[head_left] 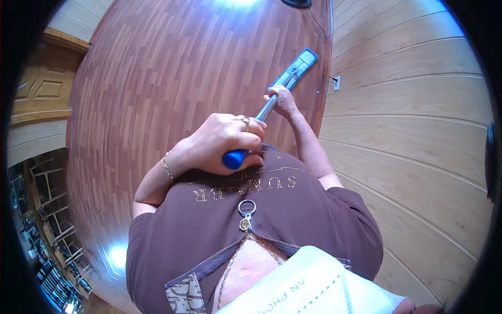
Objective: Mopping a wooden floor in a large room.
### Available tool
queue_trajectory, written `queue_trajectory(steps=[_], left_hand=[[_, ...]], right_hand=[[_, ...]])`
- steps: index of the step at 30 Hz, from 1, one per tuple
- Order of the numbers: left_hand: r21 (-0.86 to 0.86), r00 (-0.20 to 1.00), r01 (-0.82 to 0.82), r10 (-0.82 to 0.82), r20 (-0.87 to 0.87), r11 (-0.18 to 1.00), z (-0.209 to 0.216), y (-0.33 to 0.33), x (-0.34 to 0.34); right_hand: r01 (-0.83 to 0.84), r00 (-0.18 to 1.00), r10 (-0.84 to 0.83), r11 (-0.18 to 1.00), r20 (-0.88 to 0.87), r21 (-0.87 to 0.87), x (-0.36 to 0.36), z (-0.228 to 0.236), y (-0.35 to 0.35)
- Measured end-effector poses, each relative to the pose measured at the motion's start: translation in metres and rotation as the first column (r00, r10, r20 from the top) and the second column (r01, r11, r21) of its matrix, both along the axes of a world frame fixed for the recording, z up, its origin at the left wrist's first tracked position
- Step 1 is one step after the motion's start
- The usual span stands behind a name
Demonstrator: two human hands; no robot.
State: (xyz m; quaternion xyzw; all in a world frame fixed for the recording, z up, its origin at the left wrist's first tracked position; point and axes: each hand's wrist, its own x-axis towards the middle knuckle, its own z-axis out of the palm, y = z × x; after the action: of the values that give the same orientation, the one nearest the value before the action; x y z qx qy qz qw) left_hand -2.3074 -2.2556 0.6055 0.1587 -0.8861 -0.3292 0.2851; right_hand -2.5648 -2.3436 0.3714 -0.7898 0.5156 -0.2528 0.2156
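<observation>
Left hand (225, 141) grip wrapped tight round blue handle end of mop (272, 102), near chest. Right hand (282, 100) clasps shaft further down, arm extended. Mop head (299, 68) flat on floor (172, 68) beside wall (408, 104).

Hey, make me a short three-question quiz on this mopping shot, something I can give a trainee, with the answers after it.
1. True or false: both hands grip the mop handle.
2. Which hand holds the blue end grip? A) left hand B) right hand C) neither
3. Fill in: the mop head lies on the wooden floor close to the panelled ____.

Key:
1. True; the left hand and the right hand both close around it.
2. A
3. wall
</observation>
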Motion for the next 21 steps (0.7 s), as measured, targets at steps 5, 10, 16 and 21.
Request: queue_trajectory(steps=[5,10,16,21], left_hand=[[0.075,0.996,0.016,-0.023,0.089,0.997,-0.025,-0.029,-0.047],[0.018,0.986,-0.082,0.079,0.15,0.996,-0.036,-0.041,-0.072],[-0.101,0.929,-0.346,0.355,0.104,0.933,0.0,-0.044,-0.064],[-0.302,0.868,-0.396,0.461,0.183,0.867,0.032,-0.024,-0.066]], right_hand=[[0.041,0.997,-0.033,0.992,0.071,-0.116,-0.06,-0.042,-0.038],[-0.073,0.997,0.074,0.989,0.002,-0.125,-0.072,-0.051,-0.083],[-0.413,0.909,0.412,0.91,-0.054,-0.012,-0.022,-0.038,-0.145],[-0.515,0.807,0.54,0.842,0.24,-0.161,0.056,-0.039,-0.134]])
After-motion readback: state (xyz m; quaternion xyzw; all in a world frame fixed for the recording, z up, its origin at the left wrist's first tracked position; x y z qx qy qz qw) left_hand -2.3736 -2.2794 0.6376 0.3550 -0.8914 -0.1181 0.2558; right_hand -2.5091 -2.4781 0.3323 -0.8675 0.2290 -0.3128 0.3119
